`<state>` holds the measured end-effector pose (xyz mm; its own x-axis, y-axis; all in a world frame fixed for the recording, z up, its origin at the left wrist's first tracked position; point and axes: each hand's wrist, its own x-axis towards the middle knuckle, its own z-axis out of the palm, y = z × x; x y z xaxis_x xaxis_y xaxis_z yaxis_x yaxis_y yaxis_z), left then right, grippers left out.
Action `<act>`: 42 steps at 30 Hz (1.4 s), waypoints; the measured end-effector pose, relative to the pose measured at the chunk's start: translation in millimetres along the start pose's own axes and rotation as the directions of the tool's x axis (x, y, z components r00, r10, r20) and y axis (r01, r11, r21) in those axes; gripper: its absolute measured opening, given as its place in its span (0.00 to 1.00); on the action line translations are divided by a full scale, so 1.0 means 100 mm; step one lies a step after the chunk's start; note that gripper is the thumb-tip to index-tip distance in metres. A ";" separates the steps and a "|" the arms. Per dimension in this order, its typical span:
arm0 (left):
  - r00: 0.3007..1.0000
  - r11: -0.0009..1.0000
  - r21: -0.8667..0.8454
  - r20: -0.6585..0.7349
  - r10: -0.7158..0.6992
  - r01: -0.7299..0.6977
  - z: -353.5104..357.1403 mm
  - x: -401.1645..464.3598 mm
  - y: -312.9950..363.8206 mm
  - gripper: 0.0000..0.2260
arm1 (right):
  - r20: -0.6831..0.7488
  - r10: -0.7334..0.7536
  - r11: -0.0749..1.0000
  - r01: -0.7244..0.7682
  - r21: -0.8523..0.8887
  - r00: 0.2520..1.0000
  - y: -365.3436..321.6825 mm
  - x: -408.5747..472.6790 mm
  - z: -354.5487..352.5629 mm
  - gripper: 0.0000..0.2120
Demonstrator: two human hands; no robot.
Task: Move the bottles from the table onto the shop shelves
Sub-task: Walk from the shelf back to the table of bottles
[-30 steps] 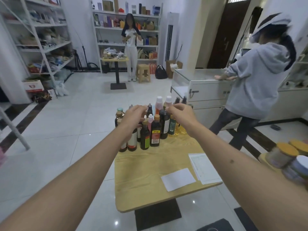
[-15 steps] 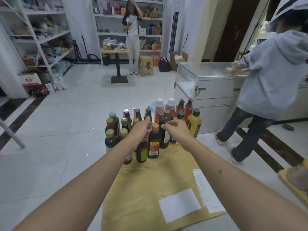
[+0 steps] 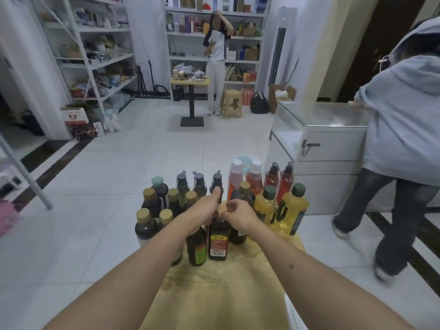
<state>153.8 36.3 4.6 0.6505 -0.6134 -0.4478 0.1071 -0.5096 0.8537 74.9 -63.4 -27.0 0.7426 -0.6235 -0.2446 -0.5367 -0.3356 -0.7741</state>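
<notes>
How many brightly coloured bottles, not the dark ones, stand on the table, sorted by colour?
Yellow bottles, green caps: 2
Red bottles, dark caps: 2
Orange-red bottles, white caps: 2
Total: 6

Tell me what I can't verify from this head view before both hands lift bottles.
- Left hand: its grip on a green-labelled bottle covers the cap.
- Right hand: hides the neck of the red-labelled bottle.
- Label text: too small to read.
- Table: near edge cut off by the frame.
- Sheet of paper: cut off by the frame.
</notes>
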 end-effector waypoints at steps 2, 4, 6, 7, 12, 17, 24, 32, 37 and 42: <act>1.000 1.000 -0.007 -0.015 -0.004 0.004 0.01 0.06 0.03 0.28 | 0.033 -0.026 1.000 0.027 -0.015 0.999 0.01 0.05 0.00 0.18; 1.000 1.000 -0.010 -0.022 -0.012 0.012 0.00 0.11 0.03 0.26 | 0.082 -0.042 0.998 0.045 -0.044 0.996 0.04 0.07 0.01 0.19; 1.000 1.000 0.007 -0.011 -0.023 0.023 -0.01 0.14 0.04 0.24 | 0.120 -0.043 0.995 0.053 -0.088 0.992 0.06 0.08 0.02 0.19; 1.000 1.000 0.012 -0.008 -0.026 0.026 -0.01 0.14 0.04 0.24 | 0.117 -0.045 0.993 0.058 -0.107 0.992 0.07 0.09 0.03 0.17; 1.000 1.000 0.000 0.010 -0.027 0.027 -0.02 0.08 0.05 0.23 | 0.066 -0.085 0.986 0.094 -0.137 0.994 0.07 0.07 0.09 0.09; 1.000 1.000 0.014 0.003 0.002 -0.002 -0.11 -0.07 0.08 0.27 | -0.017 -0.141 0.988 0.139 -0.062 0.990 -0.09 -0.08 -0.05 0.10; 0.987 0.987 0.021 0.003 0.161 -0.161 -0.32 -0.58 0.37 0.21 | -0.154 -0.243 0.965 0.255 0.066 0.958 -0.64 -0.53 -0.39 0.12; 0.917 0.917 0.009 0.003 0.398 -0.398 -0.74 -1.31 0.63 0.15 | -0.353 -0.309 0.888 0.401 0.225 0.883 -1.50 -1.31 -0.70 0.16; 0.875 0.877 -0.082 0.065 0.479 -0.474 -0.96 -1.74 0.61 0.17 | -0.349 -0.264 0.793 0.409 0.452 0.899 -1.97 -1.73 -0.79 0.18; 0.830 0.840 -0.173 0.147 0.539 -0.514 -1.17 -2.09 0.57 0.20 | -0.267 -0.372 0.663 0.456 0.593 0.889 -2.21 -2.09 -0.84 0.09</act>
<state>111.7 205.9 177.5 0.4868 -0.8721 0.0491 -0.1145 -0.0080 0.9934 5.0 82.2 244.3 0.7528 -0.6179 0.2268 0.2202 -0.0883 -0.9714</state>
